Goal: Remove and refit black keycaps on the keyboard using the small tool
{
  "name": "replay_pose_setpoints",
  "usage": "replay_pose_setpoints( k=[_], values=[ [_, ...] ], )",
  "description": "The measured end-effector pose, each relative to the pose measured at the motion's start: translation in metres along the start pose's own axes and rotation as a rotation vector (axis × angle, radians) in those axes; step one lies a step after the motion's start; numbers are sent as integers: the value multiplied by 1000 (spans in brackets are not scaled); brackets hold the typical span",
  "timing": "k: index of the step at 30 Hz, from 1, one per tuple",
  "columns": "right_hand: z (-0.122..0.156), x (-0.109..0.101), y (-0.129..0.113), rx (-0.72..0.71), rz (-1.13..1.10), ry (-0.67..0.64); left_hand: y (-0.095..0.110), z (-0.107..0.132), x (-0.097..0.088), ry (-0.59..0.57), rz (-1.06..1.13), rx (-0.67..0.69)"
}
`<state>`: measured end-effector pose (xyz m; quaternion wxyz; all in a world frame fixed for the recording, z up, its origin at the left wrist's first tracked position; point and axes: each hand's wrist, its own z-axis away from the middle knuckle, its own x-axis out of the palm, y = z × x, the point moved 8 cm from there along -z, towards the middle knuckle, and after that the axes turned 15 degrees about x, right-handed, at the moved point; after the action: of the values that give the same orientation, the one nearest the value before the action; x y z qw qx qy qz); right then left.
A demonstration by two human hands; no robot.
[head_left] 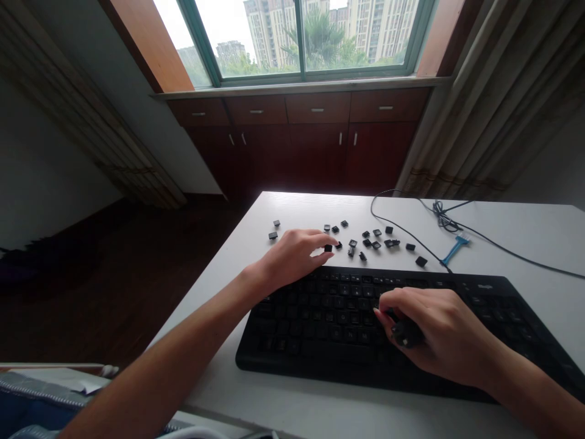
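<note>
My left hand [299,253] reaches over the back edge of a black keyboard [315,360]. Its thumb and fingertips are closed around a small black keycap [328,248]. Another loose keycap [339,245] lies right by the fingertips. Over the right-middle part of the keys, my right hand [429,326] is wrapped round a dark-handled tool [406,334]. The butt of its handle points toward me, and the tip is hidden behind the fingers. Some spots among the letter keys [354,317] show lighter marks, where caps seem to be off.
Several loose keycaps [376,245] are scattered on the white table [219,381] behind the keyboard. A blue brush [454,249] lies at the back right beside a black cable [443,216]. Dark red cabinets [320,152] stand beyond the table, under a window.
</note>
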<state>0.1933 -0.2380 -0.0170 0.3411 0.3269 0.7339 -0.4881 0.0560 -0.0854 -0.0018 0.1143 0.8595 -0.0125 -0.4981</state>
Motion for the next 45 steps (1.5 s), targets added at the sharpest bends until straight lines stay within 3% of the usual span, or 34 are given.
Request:
replay_pose_setpoints(
  k=[10, 21, 28, 33, 40, 45],
  values=[
    [2, 2, 2, 16, 7, -21, 2, 1, 1, -21, 9, 19],
    [-1, -2, -3, -11, 58, 20, -2, 3, -1, 10, 61, -52],
    [-3, -39, 10, 136, 153, 362, 5, 3, -3, 77, 178, -38],
    [-2, -61, 23, 292, 176, 530, -2, 6, -1, 85, 273, -155],
    [-3, -51, 24, 272, 150, 480, -2, 7, 6, 172, 565, -204],
    [-3, -46, 22, 249, 142, 440, 3, 4, 14, 131, 731, -220]
  ],
)
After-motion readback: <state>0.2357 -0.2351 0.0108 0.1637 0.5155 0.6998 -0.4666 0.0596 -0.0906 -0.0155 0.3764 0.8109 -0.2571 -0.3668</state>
